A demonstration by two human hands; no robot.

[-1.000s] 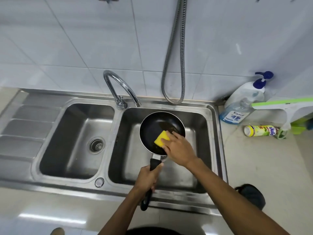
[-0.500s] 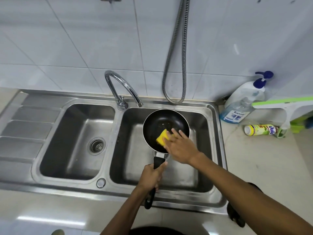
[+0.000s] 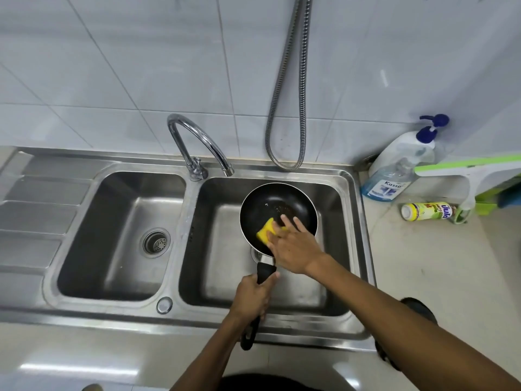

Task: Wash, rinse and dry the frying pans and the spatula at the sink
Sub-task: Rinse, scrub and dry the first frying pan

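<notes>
- A black pan is held over the right basin of a steel double sink, its bowl tipped a little toward the camera.
- The left hand is wrapped tight round the pan's black handle; the handle's end sticks out below the fist, over the sink's front rim.
- The right hand presses a yellow sponge flat against the near inside of the pan, fingers spread out over the sponge and onto the dark surface (the thumb side is hidden under the palm).
- Brownish residue shows on the pan floor just beyond the fingertips.
- The curved tap stands between the two basins, its spout ending over the right basin's back left corner; no water visible from it.
- A metal hose hangs in a loop down the tiled wall behind the right basin.
- The left basin holds only its drain strainer; a ribbed drainboard lies to its left.
- On the counter right of the sink: a pump bottle with blue liquid against the wall, a small yellow-green bottle lying on its side nearby, and a green-and-white squeegee at the frame edge.
</notes>
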